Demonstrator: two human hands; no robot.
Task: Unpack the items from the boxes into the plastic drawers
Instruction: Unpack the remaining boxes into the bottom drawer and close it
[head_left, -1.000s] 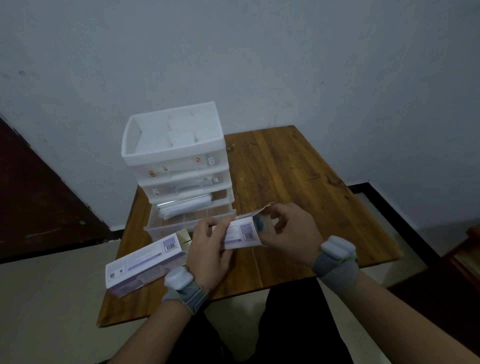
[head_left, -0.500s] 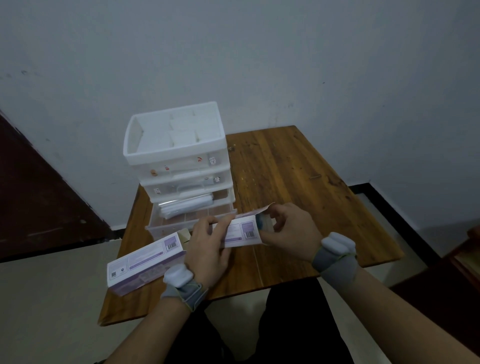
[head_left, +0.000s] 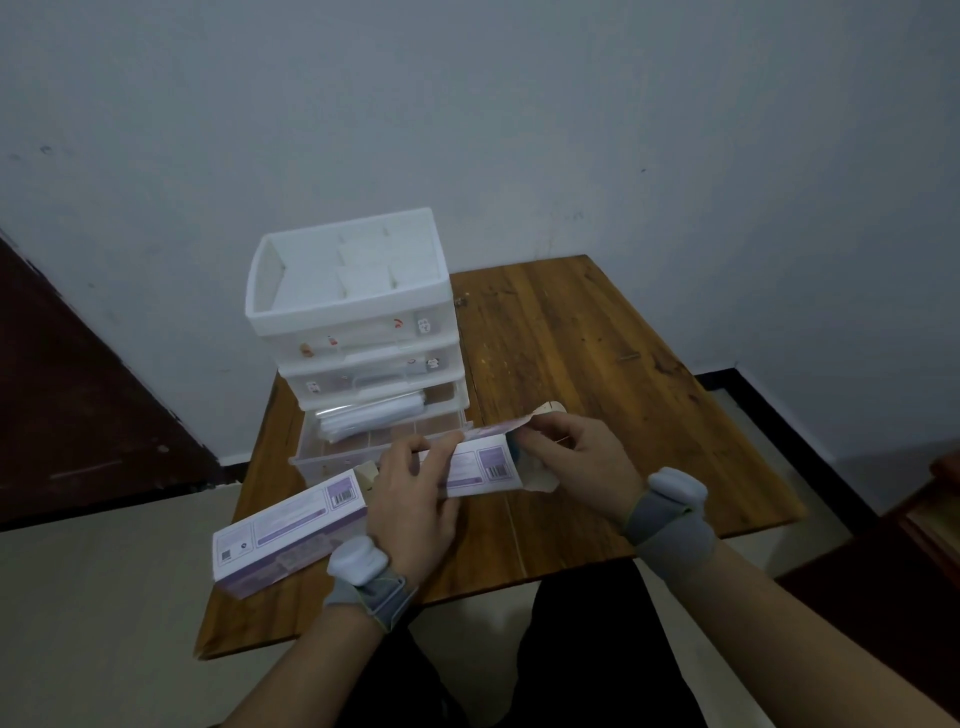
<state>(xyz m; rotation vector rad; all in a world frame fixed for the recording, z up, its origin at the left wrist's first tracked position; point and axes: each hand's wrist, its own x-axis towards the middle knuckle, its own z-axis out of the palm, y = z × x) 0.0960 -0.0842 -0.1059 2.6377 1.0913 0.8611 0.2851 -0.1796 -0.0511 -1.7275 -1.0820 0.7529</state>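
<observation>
Over the table (head_left: 597, 364), left hand (head_left: 410, 499) grips the box (head_left: 483, 465) crosswise; right hand (head_left: 582, 457) pinches its open end.

At the right end of the box (head_left: 483, 462) you hold, a lower flap (head_left: 543, 480) has come open and now juts out beneath your right hand (head_left: 576, 457); a second ago it did not show. Your fingers (head_left: 550, 431) there have uncurled slightly over the mouth.

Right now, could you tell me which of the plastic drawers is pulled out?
The bottom drawer: it juts forward, showing dividers and a clear packet, while the middle drawer and top drawer sit pushed in.
</observation>
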